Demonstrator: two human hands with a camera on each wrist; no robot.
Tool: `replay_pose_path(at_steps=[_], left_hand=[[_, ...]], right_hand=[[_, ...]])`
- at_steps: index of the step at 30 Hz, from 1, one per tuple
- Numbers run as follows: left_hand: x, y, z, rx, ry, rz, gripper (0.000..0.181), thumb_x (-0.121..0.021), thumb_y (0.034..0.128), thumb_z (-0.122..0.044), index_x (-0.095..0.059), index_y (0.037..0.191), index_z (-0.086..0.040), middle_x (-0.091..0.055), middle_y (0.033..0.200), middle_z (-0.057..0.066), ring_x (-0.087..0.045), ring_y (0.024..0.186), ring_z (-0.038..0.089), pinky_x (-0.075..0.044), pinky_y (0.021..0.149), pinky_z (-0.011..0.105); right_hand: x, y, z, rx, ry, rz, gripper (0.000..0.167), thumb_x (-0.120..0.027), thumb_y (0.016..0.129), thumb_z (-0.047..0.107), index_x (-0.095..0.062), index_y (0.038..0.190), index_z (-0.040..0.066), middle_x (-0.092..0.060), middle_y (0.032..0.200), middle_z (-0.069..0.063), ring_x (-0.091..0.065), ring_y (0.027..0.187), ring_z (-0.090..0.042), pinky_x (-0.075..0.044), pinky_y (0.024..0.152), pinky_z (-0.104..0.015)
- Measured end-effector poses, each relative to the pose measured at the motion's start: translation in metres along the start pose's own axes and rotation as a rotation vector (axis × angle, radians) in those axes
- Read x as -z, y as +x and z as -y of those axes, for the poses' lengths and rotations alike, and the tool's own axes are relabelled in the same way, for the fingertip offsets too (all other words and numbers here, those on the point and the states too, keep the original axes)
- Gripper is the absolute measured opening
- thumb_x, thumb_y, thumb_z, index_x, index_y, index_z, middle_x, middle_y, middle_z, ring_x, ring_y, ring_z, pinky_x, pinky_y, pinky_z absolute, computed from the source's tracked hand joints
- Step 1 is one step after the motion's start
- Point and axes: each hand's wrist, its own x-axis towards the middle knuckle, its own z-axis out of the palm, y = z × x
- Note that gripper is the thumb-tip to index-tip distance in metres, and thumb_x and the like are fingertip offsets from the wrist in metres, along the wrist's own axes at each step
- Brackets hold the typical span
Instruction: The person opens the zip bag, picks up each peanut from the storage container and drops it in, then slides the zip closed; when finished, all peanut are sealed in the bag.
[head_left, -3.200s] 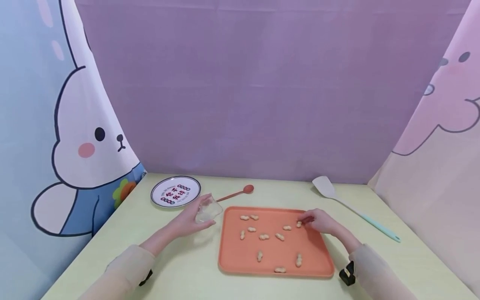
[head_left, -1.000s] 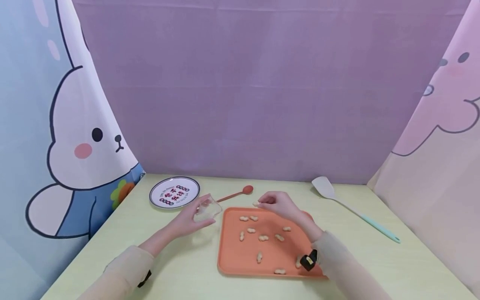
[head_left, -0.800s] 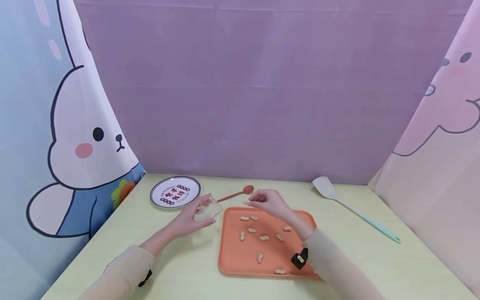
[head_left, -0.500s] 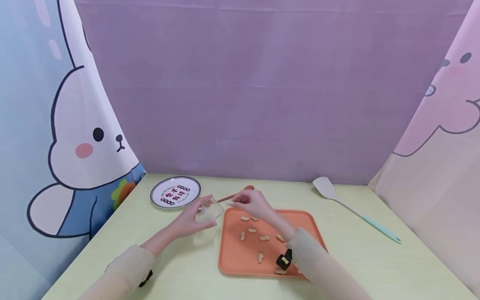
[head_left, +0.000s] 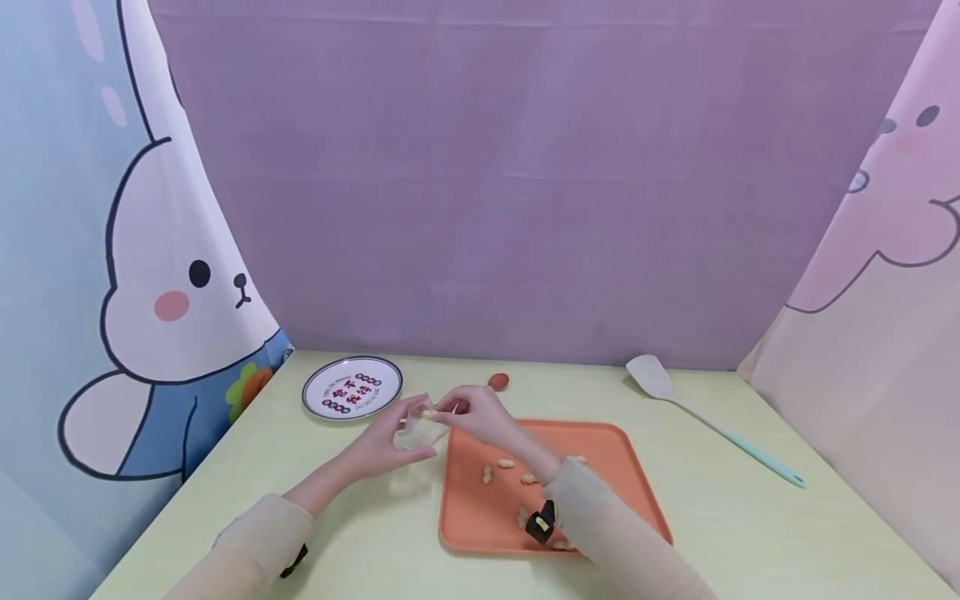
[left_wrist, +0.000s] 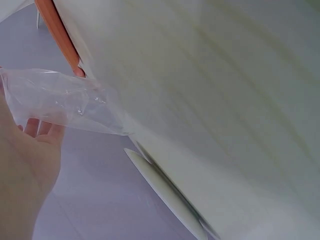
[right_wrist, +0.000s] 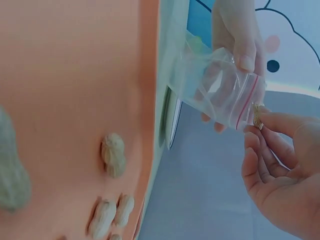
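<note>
My left hand [head_left: 375, 446] holds a clear zip-lock bag [head_left: 422, 432] by its sides, fingers and thumb curled round it. In the right wrist view the bag's mouth bears a red stripe. My right hand [head_left: 483, 414] pinches a peanut [right_wrist: 257, 116] between thumb and fingers, right at the bag's mouth. Below and to the right lies an orange tray [head_left: 468, 521] with several unshelled peanuts scattered on it, such as one peanut [right_wrist: 114, 155] near the tray's edge. My right forearm hides some of them. The left wrist view shows the bag [left_wrist: 60, 100] stretched out from the left hand.
A white plate [head_left: 352, 388] with red lettering sits at the back left. Behind my right hand shows the bowl of a red spoon [head_left: 498, 382]. A spatula [head_left: 651, 377] with a mint handle lies at the right. A purple curtain [head_left: 480, 183] hangs behind the table.
My right hand has picked a peanut off the tray's far right part and carried it left to the bag's mouth. My left hand and the bag have stayed nearly in place.
</note>
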Motion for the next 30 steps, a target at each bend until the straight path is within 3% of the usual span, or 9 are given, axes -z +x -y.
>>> replay_pose_path(at_steps=[7,11,19,30], left_hand=[[-0.001,-0.003,0.000,0.003,0.016,-0.022,0.082,-0.076,0.0764,-0.038,-0.038,0.140,-0.005,-0.057,0.124,0.008,-0.054,0.115,0.024,-0.049,0.093,0.043],[-0.001,-0.002,0.000,-0.009,0.026,-0.020,0.081,-0.076,0.0766,-0.039,-0.038,0.140,-0.006,-0.058,0.123,0.007,-0.054,0.114,0.023,-0.050,0.092,0.042],[0.000,-0.002,0.000,0.000,0.008,-0.020,0.081,-0.077,0.0763,-0.037,-0.038,0.140,-0.004,-0.058,0.124,0.014,-0.054,0.114,0.024,-0.049,0.092,0.044],[0.001,-0.001,0.002,-0.023,0.049,-0.035,0.080,-0.078,0.0752,-0.037,-0.040,0.139,-0.006,-0.059,0.123,0.006,-0.055,0.113,0.021,-0.049,0.092,0.040]], right_hand=[[-0.004,0.001,0.000,0.032,0.010,0.002,0.014,-0.069,0.086,0.018,-0.072,0.095,0.008,-0.068,0.082,-0.001,-0.057,0.067,-0.006,-0.048,0.060,-0.018],[-0.004,0.000,-0.001,0.039,0.001,-0.013,0.012,-0.069,0.085,0.017,-0.072,0.094,0.010,-0.068,0.082,0.000,-0.057,0.066,-0.005,-0.048,0.060,-0.017],[0.003,-0.005,-0.004,0.047,0.015,-0.022,0.014,-0.069,0.085,0.018,-0.072,0.094,0.007,-0.069,0.083,0.000,-0.061,0.071,-0.007,-0.050,0.065,-0.018],[0.040,-0.027,-0.016,0.037,0.025,-0.012,0.012,-0.067,0.087,0.019,-0.070,0.096,0.012,-0.068,0.086,-0.001,-0.063,0.076,-0.011,-0.052,0.068,-0.021]])
